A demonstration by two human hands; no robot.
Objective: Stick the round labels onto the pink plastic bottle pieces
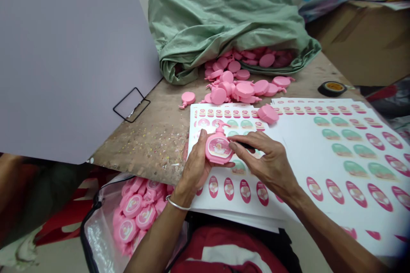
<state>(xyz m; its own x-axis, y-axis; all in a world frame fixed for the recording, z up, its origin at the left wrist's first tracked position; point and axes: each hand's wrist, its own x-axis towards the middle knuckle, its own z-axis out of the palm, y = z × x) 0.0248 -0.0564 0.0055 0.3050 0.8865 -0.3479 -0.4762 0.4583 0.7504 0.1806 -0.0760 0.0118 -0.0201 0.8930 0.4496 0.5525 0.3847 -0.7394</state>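
A pink toy pump bottle [219, 148] with a "BABY" label on its front is held upright in my left hand [199, 160], fingers behind it and thumb along its left side. My right hand [269, 158] is closed on a slim black pointed tool [245, 145], too small to tell its exact kind. The tool's tip and my right fingertips meet the bottle's right edge. Beneath both hands lie printed sticker sheets [221, 213] with pink oval and green labels. A plain pink bottle [268, 113] rests on the sheets just beyond my hands.
Unlabelled pink bottles [245, 89] spill from a green cloth sack [230, 21] at the back. A black tape roll [332, 88] lies at the right. Below the wooden table's [144, 145] left edge, an open bag [96, 230] holds labelled bottles [132, 205]. A grey panel [70, 59] stands left.
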